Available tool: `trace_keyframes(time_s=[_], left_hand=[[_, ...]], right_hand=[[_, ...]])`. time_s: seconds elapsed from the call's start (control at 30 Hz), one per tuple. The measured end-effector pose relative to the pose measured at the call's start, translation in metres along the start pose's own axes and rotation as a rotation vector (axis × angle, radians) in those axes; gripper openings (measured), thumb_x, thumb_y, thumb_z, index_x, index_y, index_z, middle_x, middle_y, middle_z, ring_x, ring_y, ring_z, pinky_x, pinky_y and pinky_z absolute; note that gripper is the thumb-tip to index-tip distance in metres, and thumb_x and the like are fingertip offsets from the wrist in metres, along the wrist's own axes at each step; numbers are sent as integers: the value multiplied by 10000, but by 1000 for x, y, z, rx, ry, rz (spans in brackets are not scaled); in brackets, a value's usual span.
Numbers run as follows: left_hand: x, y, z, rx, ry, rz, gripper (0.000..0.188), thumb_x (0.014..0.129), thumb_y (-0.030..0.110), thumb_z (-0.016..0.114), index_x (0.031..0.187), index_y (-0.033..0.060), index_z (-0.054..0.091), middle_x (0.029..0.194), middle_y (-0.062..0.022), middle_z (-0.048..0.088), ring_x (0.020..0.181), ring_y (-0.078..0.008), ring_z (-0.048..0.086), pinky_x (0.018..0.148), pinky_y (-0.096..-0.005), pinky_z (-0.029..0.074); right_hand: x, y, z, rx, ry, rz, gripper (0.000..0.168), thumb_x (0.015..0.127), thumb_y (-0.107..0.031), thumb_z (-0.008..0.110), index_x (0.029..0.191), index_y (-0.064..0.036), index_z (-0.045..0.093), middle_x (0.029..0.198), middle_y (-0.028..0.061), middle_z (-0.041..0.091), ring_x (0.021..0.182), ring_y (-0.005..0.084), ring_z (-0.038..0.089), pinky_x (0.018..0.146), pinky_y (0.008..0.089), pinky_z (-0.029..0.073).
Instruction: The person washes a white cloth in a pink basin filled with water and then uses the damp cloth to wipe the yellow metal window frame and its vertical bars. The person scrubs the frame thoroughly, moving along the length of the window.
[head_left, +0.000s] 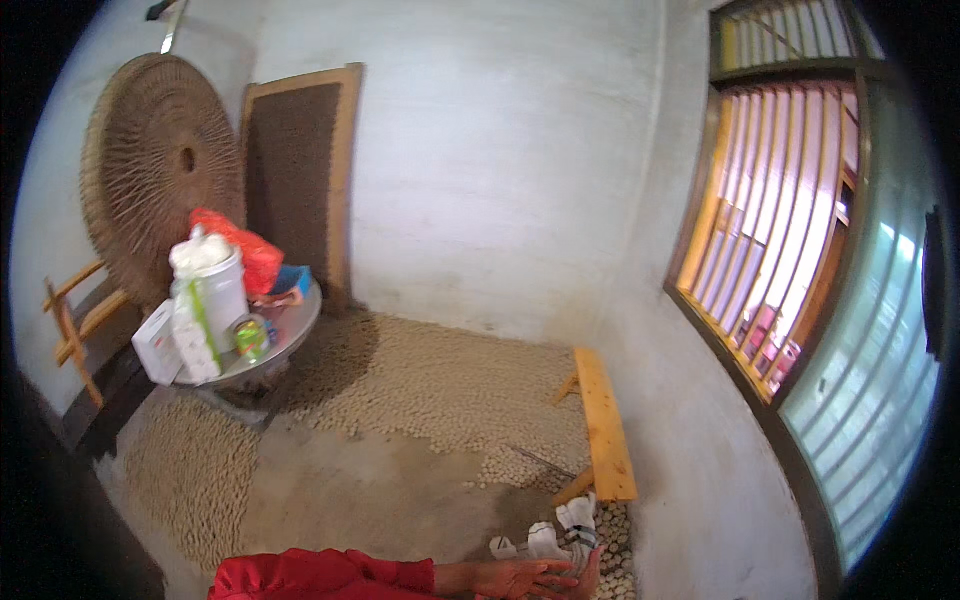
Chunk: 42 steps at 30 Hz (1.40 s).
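Note:
My left hand (517, 579) reaches in from the left at the bottom edge, out of a red sleeve (322, 574). Its fingers are stretched and slightly apart, pointing towards my right hand (590, 576). Only part of the right hand shows, cut off by the frame's lower edge, so its grip is hidden. Just above the hands are white knit fabric pieces (576, 516), gloves or socks, one with dark stripes. Greyish fabric shows right behind the left fingers; whether either hand touches it is unclear.
A wooden bench (606, 427) stands along the right wall, a thin stick (544, 461) beside it. Small round pale pieces (450, 375) cover much of the floor. At left, a round table (304, 330) bears a white bucket (225, 289), packages and a red bag (251, 255). A barred window (772, 225) is at right.

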<state>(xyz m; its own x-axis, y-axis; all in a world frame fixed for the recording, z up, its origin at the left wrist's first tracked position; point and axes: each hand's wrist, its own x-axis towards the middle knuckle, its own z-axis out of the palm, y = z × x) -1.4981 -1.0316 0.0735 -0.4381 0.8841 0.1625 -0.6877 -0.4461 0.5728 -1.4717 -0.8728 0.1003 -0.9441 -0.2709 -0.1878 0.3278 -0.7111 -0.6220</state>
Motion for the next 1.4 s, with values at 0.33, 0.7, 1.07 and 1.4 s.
trace_keyframes(time_s=[0.33, 0.7, 1.07, 1.4], left_hand=[[-108, -28, 9, 655, 651, 128, 920, 865, 541, 635, 1531, 173, 118, 1461, -111, 354, 1312, -234, 423, 1008, -377, 404], [-211, -15, 56, 365, 1001, 630, 759, 875, 297, 712, 1476, 94, 296, 1400, -38, 453, 1268, -170, 435, 1033, -334, 379], [-420, 67, 59, 644, 1222, 814, 689, 854, 27, 673, 1454, 80, 339, 1360, -22, 497, 1231, -149, 469, 1001, -295, 406], [-506, 74, 87, 408, 1138, 1137, 722, 782, -102, 587, 1441, 83, 360, 1294, -11, 546, 1156, -123, 535, 939, -294, 468]], right_hand=[[-14, 2, 38, 262, -170, 158, 358, 914, -245, 629, 1188, -24, 565, 1062, 97, 619, 969, 242, 608, 837, 354, 512], [2, 131, 132, -542, -422, 294, 296, 956, -211, 572, 1167, -3, 582, 1042, 93, 632, 966, 214, 617, 850, 337, 508], [67, 233, 313, 298, -1013, 818, 442, 967, -341, 520, 1226, 16, 552, 1193, 173, 607, 1120, 295, 574, 903, 449, 487], [72, 343, 388, 486, -1269, 952, 707, 949, -422, 519, 1466, -4, 279, 1450, 169, 429, 1372, 343, 358, 1107, 556, 280]])
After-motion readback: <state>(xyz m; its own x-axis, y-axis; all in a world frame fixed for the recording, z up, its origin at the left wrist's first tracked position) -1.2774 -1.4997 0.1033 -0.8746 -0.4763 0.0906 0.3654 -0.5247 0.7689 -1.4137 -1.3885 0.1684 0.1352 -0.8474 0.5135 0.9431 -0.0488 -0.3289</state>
